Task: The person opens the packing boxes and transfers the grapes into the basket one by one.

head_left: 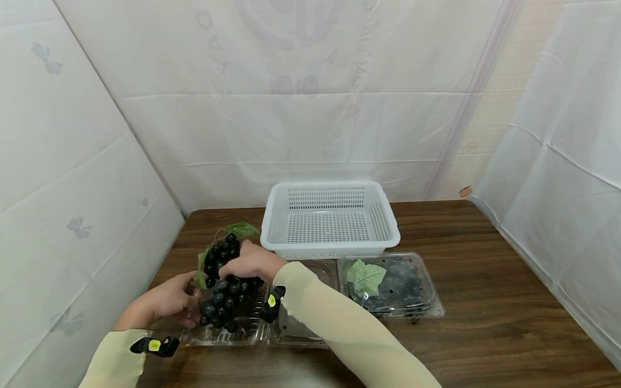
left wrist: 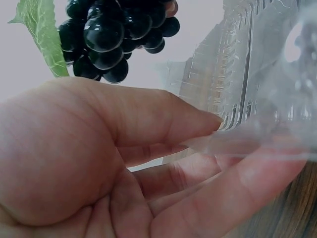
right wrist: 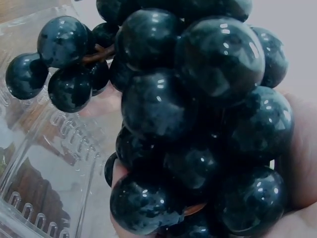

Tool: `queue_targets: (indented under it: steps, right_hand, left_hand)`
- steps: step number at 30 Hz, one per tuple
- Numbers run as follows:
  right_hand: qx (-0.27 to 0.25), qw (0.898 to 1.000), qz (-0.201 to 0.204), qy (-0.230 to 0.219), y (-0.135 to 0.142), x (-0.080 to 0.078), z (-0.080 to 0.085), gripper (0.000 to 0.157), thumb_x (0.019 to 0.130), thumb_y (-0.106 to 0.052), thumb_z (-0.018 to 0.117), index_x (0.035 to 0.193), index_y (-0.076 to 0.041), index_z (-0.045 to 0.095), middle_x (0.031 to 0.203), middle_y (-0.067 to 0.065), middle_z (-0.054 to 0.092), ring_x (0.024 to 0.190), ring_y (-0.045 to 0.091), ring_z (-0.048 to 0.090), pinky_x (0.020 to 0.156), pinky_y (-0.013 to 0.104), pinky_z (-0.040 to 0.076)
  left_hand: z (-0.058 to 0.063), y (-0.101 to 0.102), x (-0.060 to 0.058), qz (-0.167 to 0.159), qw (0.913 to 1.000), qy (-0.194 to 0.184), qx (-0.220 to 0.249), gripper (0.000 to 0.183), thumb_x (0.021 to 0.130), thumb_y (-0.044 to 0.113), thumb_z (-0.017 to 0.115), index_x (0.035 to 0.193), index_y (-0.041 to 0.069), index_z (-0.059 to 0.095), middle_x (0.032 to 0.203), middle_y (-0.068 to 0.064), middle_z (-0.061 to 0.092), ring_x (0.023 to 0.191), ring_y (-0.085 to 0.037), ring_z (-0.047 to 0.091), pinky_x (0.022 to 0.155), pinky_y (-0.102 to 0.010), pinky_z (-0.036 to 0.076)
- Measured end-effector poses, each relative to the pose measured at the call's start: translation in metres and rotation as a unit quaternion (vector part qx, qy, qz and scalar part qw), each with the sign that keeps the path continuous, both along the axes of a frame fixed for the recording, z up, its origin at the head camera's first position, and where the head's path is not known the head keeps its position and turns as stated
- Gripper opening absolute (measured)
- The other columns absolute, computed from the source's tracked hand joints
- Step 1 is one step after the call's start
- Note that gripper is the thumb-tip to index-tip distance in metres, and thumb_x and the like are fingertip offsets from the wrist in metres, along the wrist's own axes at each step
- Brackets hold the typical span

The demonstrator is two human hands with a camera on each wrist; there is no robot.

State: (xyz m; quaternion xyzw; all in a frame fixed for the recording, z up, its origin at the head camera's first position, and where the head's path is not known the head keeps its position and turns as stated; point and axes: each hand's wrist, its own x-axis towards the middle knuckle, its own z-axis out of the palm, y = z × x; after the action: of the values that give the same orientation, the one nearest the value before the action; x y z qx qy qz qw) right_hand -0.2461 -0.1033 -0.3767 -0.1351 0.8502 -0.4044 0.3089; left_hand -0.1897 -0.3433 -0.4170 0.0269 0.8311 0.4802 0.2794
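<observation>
My right hand (head_left: 253, 262) grips a bunch of black grapes (head_left: 225, 303), its fingers curled round the fruit. The bunch hangs over a clear plastic clamshell box (head_left: 247, 337) at the left of the table. Green leaves (head_left: 241, 229) stick out at the top of the bunch. In the right wrist view the grapes (right wrist: 163, 104) fill most of the picture and hide much of that hand. My left hand (head_left: 170, 299) pinches the edge of the box, and in the left wrist view its thumb and fingers lie either side of the thin clear plastic (left wrist: 233, 141).
Behind the boxes stands a white perforated basket (head_left: 330, 250). A closed clear box (head_left: 429, 302) at the right holds dark grapes and a green leaf (head_left: 366, 277). Between the boxes lies more clear plastic (head_left: 296, 331). White sheeting (head_left: 310, 129) encloses the brown wooden table (head_left: 485, 302).
</observation>
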Motion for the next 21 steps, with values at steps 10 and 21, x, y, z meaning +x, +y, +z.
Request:
queue_targets:
  steps: [10, 21]
  right_hand:
    - [-0.016, 0.999, -0.014, 0.027, 0.003, -0.005, 0.008, 0.104, 0.087, -0.047, 0.078, 0.165, -0.017, 0.017, 0.169, 0.005, 0.026, 0.152, 0.026, 0.035, 0.116, 0.045, 0.045]
    - [-0.036, 0.998, -0.012, 0.040, 0.008, -0.014, 0.017, 0.104, 0.088, -0.044, 0.076, 0.165, -0.013, 0.014, 0.170, 0.008, 0.022, 0.154, 0.029, 0.031, 0.118, 0.046, 0.042]
  left_hand:
    - [0.001, 0.002, -0.001, 0.016, 0.9996, -0.014, -0.017, 0.070, 0.095, -0.007, 0.053, 0.154, -0.011, 0.015, 0.089, -0.016, 0.057, 0.077, -0.033, 0.073, 0.066, -0.049, 0.064]
    - [0.001, 0.001, -0.001, 0.010, 0.9996, -0.027, -0.007, 0.058, 0.098, -0.005, 0.051, 0.150, -0.007, 0.025, 0.094, -0.017, 0.060, 0.078, -0.033, 0.072, 0.067, -0.048, 0.064]
